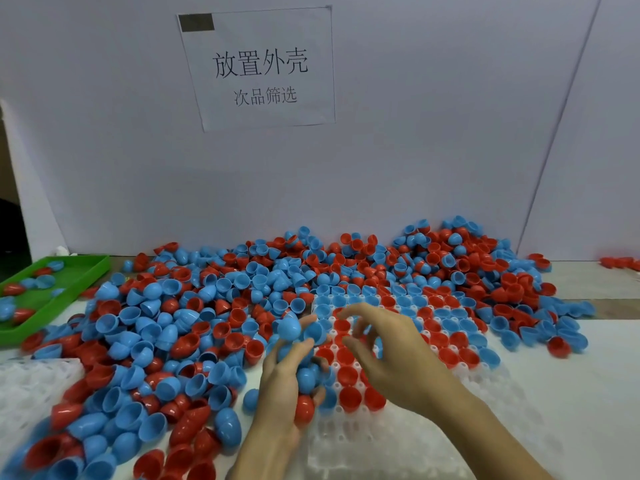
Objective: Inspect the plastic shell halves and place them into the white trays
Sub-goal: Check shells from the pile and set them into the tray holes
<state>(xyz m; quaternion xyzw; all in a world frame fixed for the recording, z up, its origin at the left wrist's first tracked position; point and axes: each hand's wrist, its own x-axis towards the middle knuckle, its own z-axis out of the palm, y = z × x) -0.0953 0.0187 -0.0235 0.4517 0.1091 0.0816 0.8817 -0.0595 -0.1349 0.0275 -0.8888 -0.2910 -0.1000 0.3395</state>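
A big heap of red and blue plastic shell halves [214, 306] covers the table from the left to the back right. In the middle lies a white tray [433, 441] with round pockets; its far rows hold red and blue halves [349, 375], open side up. My left hand [287, 382] is palm up beside the tray's left edge and grips a handful of blue halves and a red one [304, 408]. My right hand [391, 351] hovers over the tray's filled pockets with fingers loosely curled; nothing shows between them.
A green tray [52, 289] with a few halves stands at the far left. Another white tray [31, 386] lies at the near left, partly under the heap. A white board with a paper sign [259, 67] closes off the back. Loose red halves [620, 263] lie at the far right.
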